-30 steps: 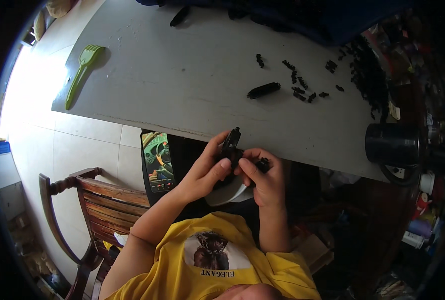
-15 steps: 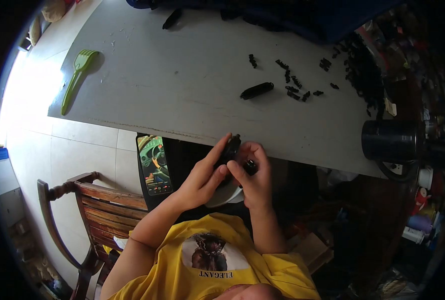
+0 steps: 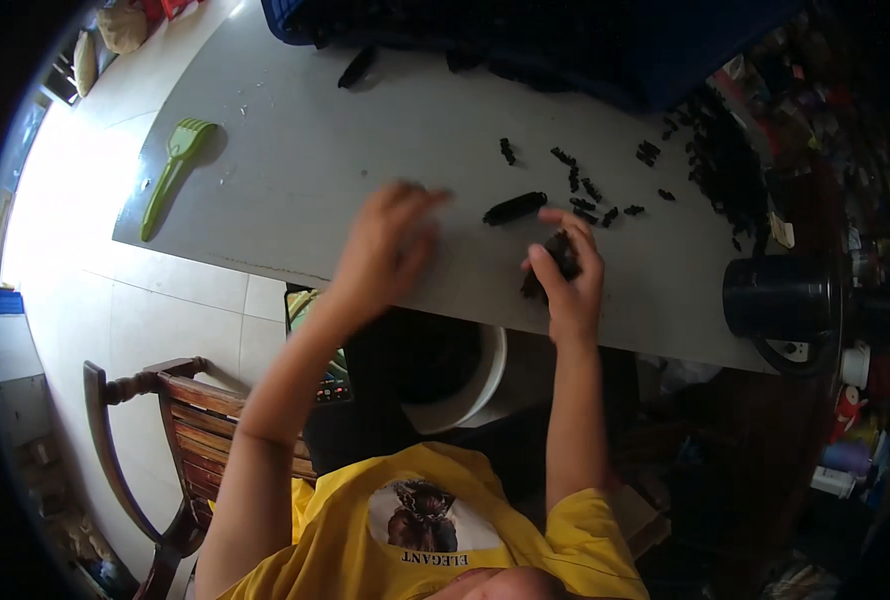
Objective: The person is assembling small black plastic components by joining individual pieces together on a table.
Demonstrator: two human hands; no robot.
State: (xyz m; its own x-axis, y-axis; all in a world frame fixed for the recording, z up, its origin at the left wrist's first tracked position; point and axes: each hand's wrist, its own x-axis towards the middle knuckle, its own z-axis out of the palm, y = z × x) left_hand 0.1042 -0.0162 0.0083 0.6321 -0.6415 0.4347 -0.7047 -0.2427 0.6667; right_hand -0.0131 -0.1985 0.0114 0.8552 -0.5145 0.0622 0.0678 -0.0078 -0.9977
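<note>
Currently, black pieces (image 3: 567, 256) pinched inside right hand (image 3: 580, 287); left hand (image 3: 377, 250) blurred, grip unclear.

Left bare hand (image 3: 390, 240) motion-blurred, can't tell if it's holding anything. Right bare hand (image 3: 577, 280) partly covers its dark jagged clump (image 3: 566, 256). Black slab phone (image 3: 334, 389) mostly behind left forearm (image 3: 290, 365). Blue plastic bin (image 3: 680, 75) cropped at top.

Gry tabletop (image 3: 295, 200), blk pcs (image 3: 584, 204) at 2 o'clk.
Lt-grn forked tool (image 3: 172, 180) at 10; yel shirt (image 3: 350, 500) at 6, brn motif (image 3: 408, 522) on wht patch (image 3: 477, 533); brn slatted chair (image 3: 191, 432) at 8; dk-blu bin (image 3: 665, 80) at 1; pale tiled floor (image 3: 165, 310) at 9.
</note>
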